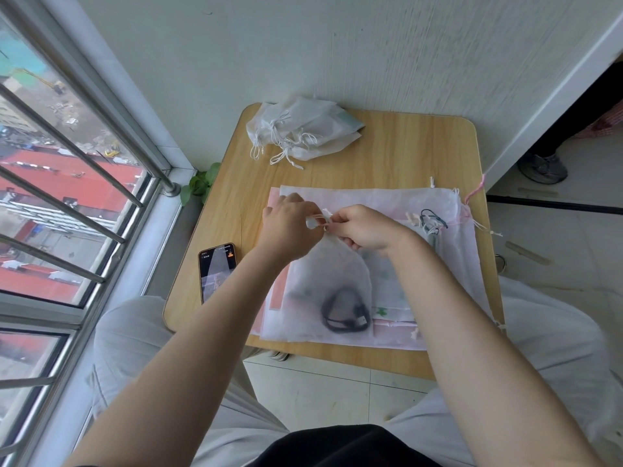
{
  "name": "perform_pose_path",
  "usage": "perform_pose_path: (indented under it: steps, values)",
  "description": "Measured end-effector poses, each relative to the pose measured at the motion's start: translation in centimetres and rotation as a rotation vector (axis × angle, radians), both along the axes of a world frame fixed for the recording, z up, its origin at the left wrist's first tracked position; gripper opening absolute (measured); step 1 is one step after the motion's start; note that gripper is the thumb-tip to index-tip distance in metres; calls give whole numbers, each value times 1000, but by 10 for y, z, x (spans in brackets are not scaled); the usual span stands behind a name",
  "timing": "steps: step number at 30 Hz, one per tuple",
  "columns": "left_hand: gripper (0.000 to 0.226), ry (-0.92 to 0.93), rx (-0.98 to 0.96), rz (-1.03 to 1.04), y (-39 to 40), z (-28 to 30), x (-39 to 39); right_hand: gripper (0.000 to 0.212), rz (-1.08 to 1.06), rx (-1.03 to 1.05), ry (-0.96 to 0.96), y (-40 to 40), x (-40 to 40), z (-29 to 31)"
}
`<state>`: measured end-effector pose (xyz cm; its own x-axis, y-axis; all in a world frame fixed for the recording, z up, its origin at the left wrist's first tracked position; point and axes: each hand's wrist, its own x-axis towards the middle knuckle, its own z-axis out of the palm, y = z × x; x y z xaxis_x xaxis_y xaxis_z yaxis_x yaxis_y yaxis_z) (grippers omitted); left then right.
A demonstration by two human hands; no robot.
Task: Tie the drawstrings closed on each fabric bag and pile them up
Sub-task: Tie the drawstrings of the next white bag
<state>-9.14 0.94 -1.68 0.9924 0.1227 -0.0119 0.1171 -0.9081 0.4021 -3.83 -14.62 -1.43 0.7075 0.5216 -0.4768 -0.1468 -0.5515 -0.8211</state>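
Tying the cords (319, 220) on a bag (328, 291), mid-bench (387, 156).
Left hand (290, 230) and right hand (365, 230) fingers pinch the cords at the bag's neck; next likely cinch the knot, then onto the pile (300, 133).

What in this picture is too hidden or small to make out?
Head view only:
- The knot in the drawstring: covered by the left hand and right hand.
- The phone screen: too small to read.
- The dark cable: blurred by the bag fabric.
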Motion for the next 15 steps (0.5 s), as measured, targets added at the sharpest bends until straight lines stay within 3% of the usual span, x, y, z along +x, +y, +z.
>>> perform_pose_path:
  steps: [4, 10, 15]
  values:
    - [28, -213, -115, 49, -1, -9, -6, 16, -85, 150, 274, -3, 8, -11]
    - [7, -104, -274, 11, -6, -14, -12, 16, -141, 209, 411, -3, 9, -17]
    - [13, -92, -306, 40, -5, -15, -11, 14, -182, 233, 420, -2, 6, -16]
